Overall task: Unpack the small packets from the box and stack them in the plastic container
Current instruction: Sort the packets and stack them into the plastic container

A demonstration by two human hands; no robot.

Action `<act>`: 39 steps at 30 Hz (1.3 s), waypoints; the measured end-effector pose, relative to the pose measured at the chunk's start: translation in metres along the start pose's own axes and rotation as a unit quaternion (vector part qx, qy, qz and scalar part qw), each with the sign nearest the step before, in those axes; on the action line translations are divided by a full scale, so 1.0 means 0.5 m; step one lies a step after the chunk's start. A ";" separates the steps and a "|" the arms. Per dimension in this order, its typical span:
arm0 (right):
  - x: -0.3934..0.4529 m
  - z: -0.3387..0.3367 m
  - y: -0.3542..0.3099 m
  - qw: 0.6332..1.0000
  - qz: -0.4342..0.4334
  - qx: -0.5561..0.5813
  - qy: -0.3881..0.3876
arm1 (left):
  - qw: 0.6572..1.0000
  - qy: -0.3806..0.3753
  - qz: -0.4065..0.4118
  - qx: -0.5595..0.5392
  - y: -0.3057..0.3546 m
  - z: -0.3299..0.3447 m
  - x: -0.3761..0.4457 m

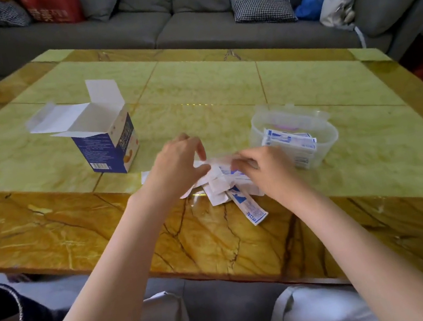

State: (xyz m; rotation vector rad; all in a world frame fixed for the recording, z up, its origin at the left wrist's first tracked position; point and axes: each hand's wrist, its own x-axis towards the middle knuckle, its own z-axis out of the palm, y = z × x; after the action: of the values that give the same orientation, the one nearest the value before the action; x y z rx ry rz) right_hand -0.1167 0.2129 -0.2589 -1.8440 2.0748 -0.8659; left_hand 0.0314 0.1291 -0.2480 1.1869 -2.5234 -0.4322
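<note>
Evidently the sorting is done close to the near edge of the table (221,82) so that both hands can work over the loose pile of packets (226,185) without reaching. The left hand (175,162) has its fingers curled and pinches the left end of a white packet at the top of the pile, while the right hand (262,165) curls round the packets' right end; between them they seem to be squaring several packets into one bundle, which would go into the container more neatly than singles. One packet (251,209) lies apart at the pile's near side, pointing toward the table's near edge, not yet gathered. The plastic container (328,130) stands just to the right of the right hand, toward the table's right edge, lid off and mouth up, so a short sideways carry will do; some packets (290,142) already lie flat in it, leaning toward its near wall. The box (106,145) stands upright toward the left edge, well apart from the hands, flaps open; whether anything is left inside cannot be seen, but its being set aside suggests it is emptied. Roughly, the task looks about midway.
</note>
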 end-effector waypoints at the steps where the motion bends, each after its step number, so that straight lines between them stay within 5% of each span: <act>1: 0.002 -0.003 0.000 1.000 -0.003 0.016 0.006 | 1.000 0.004 0.002 -0.030 0.009 0.003 0.005; 4: 0.006 -0.004 0.008 0.998 -0.043 -0.044 0.027 | 0.974 -0.023 -0.059 -0.218 0.048 0.010 0.012; 7: 0.009 -0.001 0.017 0.992 -0.076 -0.083 0.050 | 0.851 -0.052 -0.194 -0.486 0.067 0.005 0.024; 10: 0.011 0.001 0.021 0.993 -0.101 -0.052 0.035 | 0.793 -0.037 -0.227 -0.564 0.057 -0.001 0.022; 13: 0.008 -0.003 0.013 0.997 -0.061 -0.005 -0.038 | 0.780 -0.038 -0.237 -0.578 0.046 0.007 0.014; 16: 0.008 -0.010 -0.003 0.988 0.026 0.130 -0.075 | 0.786 -0.033 -0.222 -0.577 0.041 0.006 0.008; 22: 0.016 -0.024 -0.009 0.963 0.058 0.255 0.062 | 0.793 -0.050 -0.190 -0.577 0.036 -0.001 0.002; 26: 0.019 -0.024 -0.015 0.893 0.116 0.421 0.104 | 0.817 -0.023 -0.186 -0.545 0.029 -0.003 -0.002; 31: 0.029 -0.050 -0.023 0.825 0.116 0.528 0.162 | 0.912 0.030 -0.159 -0.376 0.023 -0.006 0.000; 33: 0.031 -0.068 -0.025 0.906 0.056 0.393 0.151 | 0.951 0.050 -0.122 -0.279 0.019 -0.004 0.000; 35: 0.031 -0.075 -0.025 0.992 -0.020 0.117 0.039 | 0.974 0.043 -0.088 -0.206 0.020 0.004 -0.001; 37: 0.027 -0.060 -0.019 0.996 -0.042 -0.044 -0.064 | 0.978 0.009 -0.064 -0.197 0.030 0.012 0.002; 39: 0.019 -0.044 -0.017 0.996 -0.040 -0.050 -0.064 | 0.974 -0.034 -0.045 -0.220 0.038 0.018 0.004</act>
State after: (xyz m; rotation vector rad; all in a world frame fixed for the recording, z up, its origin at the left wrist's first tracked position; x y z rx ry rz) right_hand -0.1232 0.2096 -0.2348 -1.9893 2.0111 -0.6534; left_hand 0.0135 0.1401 -0.2480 1.1241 -2.2622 -1.0081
